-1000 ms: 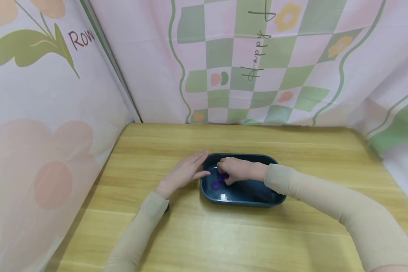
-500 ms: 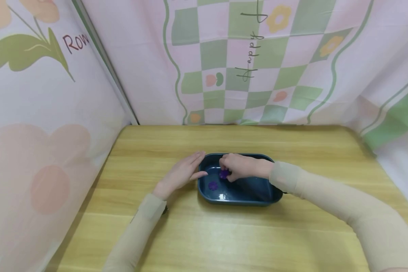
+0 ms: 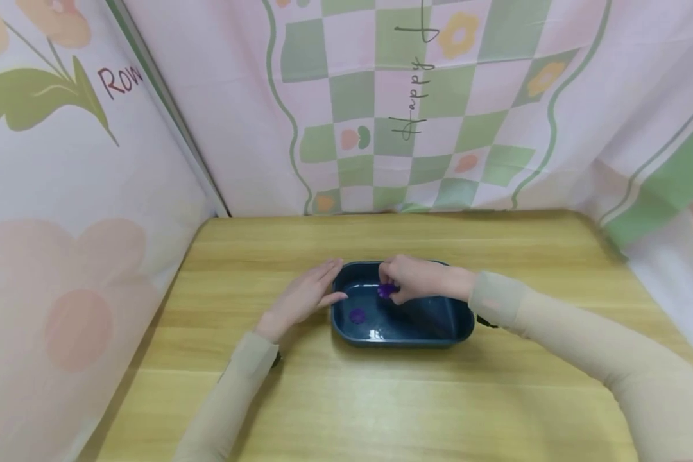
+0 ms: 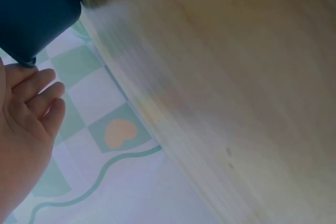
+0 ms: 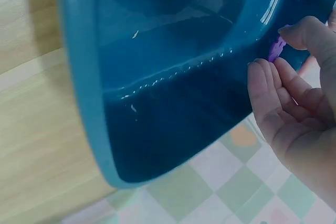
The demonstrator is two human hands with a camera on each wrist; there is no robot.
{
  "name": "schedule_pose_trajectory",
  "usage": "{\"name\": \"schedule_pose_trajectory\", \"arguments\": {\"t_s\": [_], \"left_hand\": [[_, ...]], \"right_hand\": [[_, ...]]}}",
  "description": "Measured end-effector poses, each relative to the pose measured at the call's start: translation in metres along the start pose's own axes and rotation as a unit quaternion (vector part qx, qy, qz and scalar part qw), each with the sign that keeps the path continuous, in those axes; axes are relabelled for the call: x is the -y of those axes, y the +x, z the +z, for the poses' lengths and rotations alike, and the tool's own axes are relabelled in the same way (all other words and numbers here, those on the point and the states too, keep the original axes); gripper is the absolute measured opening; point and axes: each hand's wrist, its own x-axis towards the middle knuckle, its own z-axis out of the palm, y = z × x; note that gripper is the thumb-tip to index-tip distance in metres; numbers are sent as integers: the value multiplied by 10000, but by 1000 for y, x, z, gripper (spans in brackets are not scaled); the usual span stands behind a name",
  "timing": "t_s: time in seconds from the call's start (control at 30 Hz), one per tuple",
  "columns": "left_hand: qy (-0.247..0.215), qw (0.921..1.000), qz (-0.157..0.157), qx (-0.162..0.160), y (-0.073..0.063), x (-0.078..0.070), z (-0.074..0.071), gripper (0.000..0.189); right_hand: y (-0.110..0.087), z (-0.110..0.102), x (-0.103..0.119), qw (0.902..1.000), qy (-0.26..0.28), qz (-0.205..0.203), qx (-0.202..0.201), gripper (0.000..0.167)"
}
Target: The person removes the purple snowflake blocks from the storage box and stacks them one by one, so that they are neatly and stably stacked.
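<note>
A dark blue oblong basin [image 3: 404,343] stands on the table. Inside it, my right hand [image 3: 420,277] pinches a small purple flower-shaped piece [image 3: 386,290] between thumb and fingers; the right wrist view shows this held piece [image 5: 276,49] edge-on at the fingertips. A second purple flower-shaped piece [image 3: 357,316] lies on the basin's floor, to the left and nearer me. My left hand [image 3: 296,300] is at the basin's left end, fingers straight along the outside of the rim and thumb over the edge. In the left wrist view its fingertips are right at the basin's rim [image 4: 31,62].
The wooden table [image 3: 346,410] reaches back to a hanging printed cloth [image 3: 393,96]. Another printed cloth [image 3: 63,224] hangs along the left edge, and more cloth [image 3: 664,173] hangs at the right. The right forearm passes over the basin's right end.
My right hand has moved right and away from me with the pinched purple piece, widening its gap from the other piece. The left hand keeps its place at the rim. The head view has shifted slightly.
</note>
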Motion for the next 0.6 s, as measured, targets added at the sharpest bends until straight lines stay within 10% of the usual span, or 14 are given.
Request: {"name": "schedule_pose_trajectory", "arguments": {"t_s": [0.6], "left_hand": [[86,9999,48,-101,2,0,4,70]], "right_hand": [[-34,-6,-8,9994,149,80,-307,21]]}}
